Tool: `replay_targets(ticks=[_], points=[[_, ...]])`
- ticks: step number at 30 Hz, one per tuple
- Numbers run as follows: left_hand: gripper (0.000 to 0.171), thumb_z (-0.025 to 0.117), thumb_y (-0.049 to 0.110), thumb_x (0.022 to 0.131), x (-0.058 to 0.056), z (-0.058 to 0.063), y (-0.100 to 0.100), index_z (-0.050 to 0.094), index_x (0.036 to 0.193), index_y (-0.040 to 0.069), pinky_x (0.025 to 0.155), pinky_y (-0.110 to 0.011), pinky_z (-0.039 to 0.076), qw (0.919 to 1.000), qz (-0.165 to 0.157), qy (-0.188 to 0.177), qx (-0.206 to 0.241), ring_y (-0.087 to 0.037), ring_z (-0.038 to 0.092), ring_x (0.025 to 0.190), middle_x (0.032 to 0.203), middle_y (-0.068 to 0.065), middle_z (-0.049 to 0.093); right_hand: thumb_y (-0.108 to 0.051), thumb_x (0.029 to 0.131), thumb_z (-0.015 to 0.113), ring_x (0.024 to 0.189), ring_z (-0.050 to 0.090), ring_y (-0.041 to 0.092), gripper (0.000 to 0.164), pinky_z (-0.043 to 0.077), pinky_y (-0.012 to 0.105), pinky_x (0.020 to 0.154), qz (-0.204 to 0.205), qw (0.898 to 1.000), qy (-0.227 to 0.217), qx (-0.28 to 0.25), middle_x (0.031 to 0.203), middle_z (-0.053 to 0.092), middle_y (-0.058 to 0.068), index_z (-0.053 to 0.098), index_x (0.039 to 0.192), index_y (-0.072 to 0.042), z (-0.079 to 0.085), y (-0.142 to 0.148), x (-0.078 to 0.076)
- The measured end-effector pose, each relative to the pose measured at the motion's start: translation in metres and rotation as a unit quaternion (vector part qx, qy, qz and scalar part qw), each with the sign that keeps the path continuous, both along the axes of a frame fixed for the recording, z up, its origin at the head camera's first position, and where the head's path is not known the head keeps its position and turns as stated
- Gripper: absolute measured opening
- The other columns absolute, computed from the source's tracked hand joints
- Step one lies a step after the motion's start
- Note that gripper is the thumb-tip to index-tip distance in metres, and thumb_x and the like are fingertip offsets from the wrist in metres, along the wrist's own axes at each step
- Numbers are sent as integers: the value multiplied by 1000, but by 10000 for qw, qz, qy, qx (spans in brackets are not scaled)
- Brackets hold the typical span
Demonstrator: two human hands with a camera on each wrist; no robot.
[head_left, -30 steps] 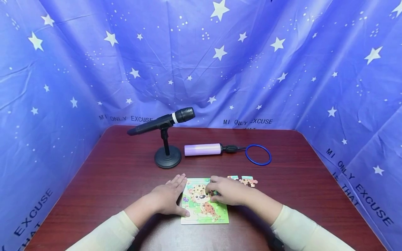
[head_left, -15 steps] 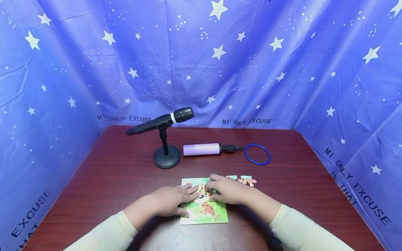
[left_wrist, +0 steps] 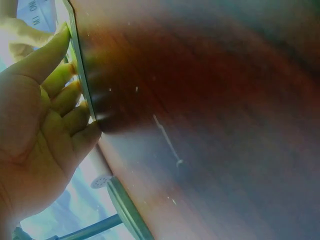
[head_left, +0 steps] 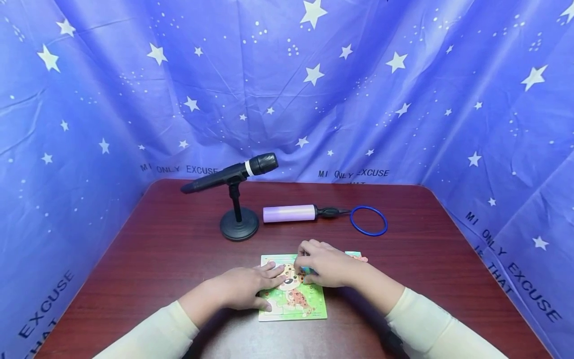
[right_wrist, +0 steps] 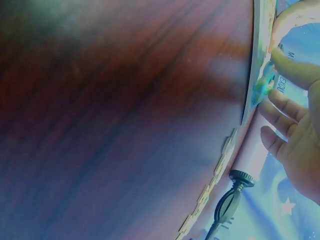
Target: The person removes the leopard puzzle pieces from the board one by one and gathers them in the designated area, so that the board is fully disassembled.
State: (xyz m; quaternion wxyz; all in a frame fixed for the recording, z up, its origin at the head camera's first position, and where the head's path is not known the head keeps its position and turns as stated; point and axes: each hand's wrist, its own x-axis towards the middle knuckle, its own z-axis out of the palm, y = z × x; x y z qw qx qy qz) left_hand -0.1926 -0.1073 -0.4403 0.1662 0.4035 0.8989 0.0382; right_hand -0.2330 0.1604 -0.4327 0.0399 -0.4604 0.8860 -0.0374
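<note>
A square jigsaw puzzle (head_left: 317,310) with a spotted leopard cub on green lies flat near the table's front. My left hand (head_left: 239,288) rests over its left side, fingers spread across the picture and thumb by the lower left corner. Over the upper right part, my right hand (head_left: 329,264) pinches a teal and green puzzle piece (head_left: 307,270) between thumb and fingers. In the right wrist view this piece (right_wrist: 263,87) stands tilted at the board's surface. Another puzzle piece (head_left: 357,255) lies just beyond the right hand, partly covered by it.
Behind the puzzle lies a purple hand pump (head_left: 289,214) with a black nozzle end. To its right is a blue ring (head_left: 368,221). A black microphone (head_left: 233,173) leans on a round stand (head_left: 239,224) at the back left. Starry curtains (head_left: 269,89) surround the table (head_left: 157,239).
My left hand has slid from the puzzle's left edge onto the picture. The right hand has lifted and turned slightly, showing the piece at a tilt and hiding more of the loose pieces.
</note>
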Motion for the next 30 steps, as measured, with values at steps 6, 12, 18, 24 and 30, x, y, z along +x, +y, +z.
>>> replay_targets(ticks=[6, 12, 18, 24, 30], points=[[73, 62, 52, 90, -2, 0, 0, 33, 154, 31, 111, -43, 39, 10000, -29, -36, 39, -19, 24, 150, 162, 10, 24, -38, 88, 72, 115, 51, 12, 37, 45, 40, 100, -589, 9972, -350, -301, 121, 56, -9, 57, 120, -28, 0, -1, 1], [73, 63, 50, 90, -1, 1, 1, 33, 154, 31, 112, -44, 38, 9999, 19, -132, 78, -19, 23, 150, 162, 10, 24, -33, 87, 74, 106, 54, 10, 46, 48, 37, 95, -1100, 9918, -410, -503, 113, 60, -7, 56, 127, -17, -3, 3, -2], [72, 64, 49, 90, 1, 4, 3, 36, 153, 28, 114, -44, 36, 9997, 63, -232, 98, -21, 23, 150, 162, 7, 25, -14, 94, 66, 89, 59, 6, 23, 53, 30, 79, -1006, 9822, -964, -1262, 104, 61, -8, 63, 116, -19, 1, 17, -11], [71, 65, 49, 90, 2, 4, 3, 37, 152, 29, 113, -44, 37, 9997, 114, -226, 71, -20, 23, 150, 162, 8, 25, -15, 95, 64, 63, 65, 17, 17, 53, 27, 55, -1486, 9490, -2069, -1859, 93, 66, -6, 65, 111, -16, 14, 36, -19], [71, 65, 48, 89, 2, 3, 4, 37, 152, 29, 113, -44, 37, 9996, 115, -224, 111, -20, 24, 150, 162, 9, 26, -20, 96, 63, 74, 58, 7, 6, 49, 26, 67, -1767, 9565, -1655, -1631, 87, 64, -11, 66, 99, -24, 29, 69, -28]])
